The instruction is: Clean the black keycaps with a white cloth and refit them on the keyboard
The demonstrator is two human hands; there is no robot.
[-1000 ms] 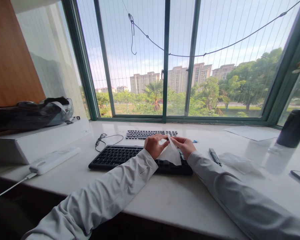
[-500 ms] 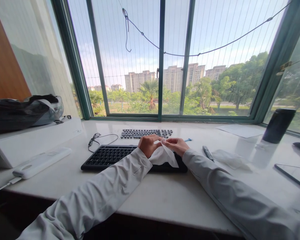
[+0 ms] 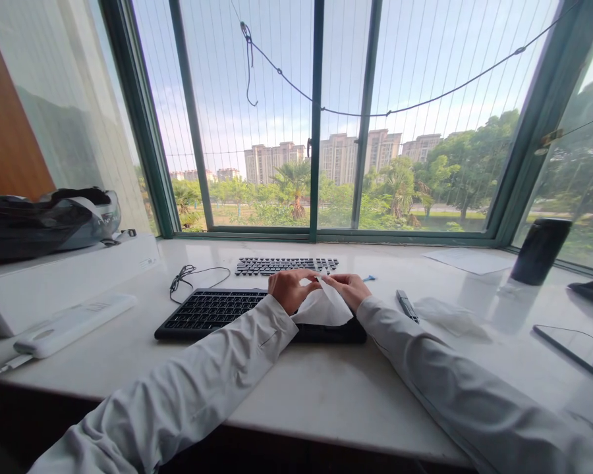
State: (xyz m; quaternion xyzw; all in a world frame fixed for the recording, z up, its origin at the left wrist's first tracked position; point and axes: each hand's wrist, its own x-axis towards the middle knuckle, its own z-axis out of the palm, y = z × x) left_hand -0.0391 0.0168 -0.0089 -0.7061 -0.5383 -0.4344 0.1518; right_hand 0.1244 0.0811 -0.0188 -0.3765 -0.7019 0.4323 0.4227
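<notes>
A white tissue (image 3: 327,308) hangs between my hands, above a black keyboard (image 3: 212,313). My left hand (image 3: 289,291) is closed, its thumb and fingers pinching the tissue's upper part. From the other side, my right hand (image 3: 348,288) pinches the tissue too, fingertips close to the left ones. A small dark bit shows at the fingertips, too small to name. The tissue and hands hide the keyboard's right part. Just behind my hands, black keycaps (image 3: 261,266) lie in rows on the white tabletop (image 3: 296,395).
A cable (image 3: 180,283) coils behind the keyboard. On the right are a small blue tool (image 3: 370,278), a utility knife (image 3: 406,306), a clear plastic bag (image 3: 452,316), paper (image 3: 467,261), a black cylinder (image 3: 541,251) and a phone (image 3: 578,349). A white power strip (image 3: 76,326) lies left.
My fingers have shifted slightly on the tissue, and its hanging part has spread into a rounder fold. The whole view has moved a little.
</notes>
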